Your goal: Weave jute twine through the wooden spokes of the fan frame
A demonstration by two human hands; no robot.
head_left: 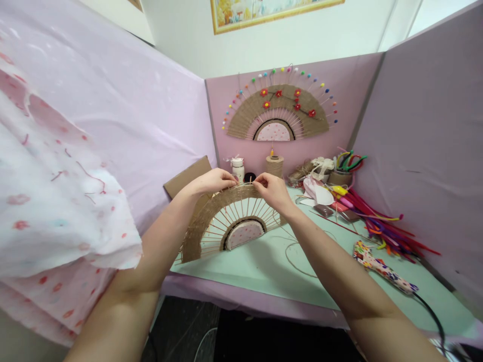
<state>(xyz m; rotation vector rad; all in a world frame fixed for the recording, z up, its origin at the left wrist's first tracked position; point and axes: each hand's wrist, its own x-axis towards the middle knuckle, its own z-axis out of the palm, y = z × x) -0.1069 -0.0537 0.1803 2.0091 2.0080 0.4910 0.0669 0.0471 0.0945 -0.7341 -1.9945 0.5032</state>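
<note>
A half-round fan (247, 201) of thin wooden sticks, woven with brown twine along its outer band, stands upright on the table. Its half-circle base (246, 235) is covered in pink patterned cloth with a dark edge. My left hand (219, 180) pinches the top edge of the woven band, left of its middle. Opposite it, my right hand (272, 190) has thumb and finger closed on the twine at the top edge, beside a protruding stick tip. A loose length of twine (298, 269) curls over the tabletop below my right forearm. The exact fingertip contact is small and partly hidden.
A finished fan (241, 118) with red flowers and coloured beads is on the back panel. Behind my hands stand a twine spool (274, 166) and a white bottle (237, 170). Pipe cleaners (381, 221) and a patterned glue gun (385, 269) lie right; cloth (60, 201) hangs left.
</note>
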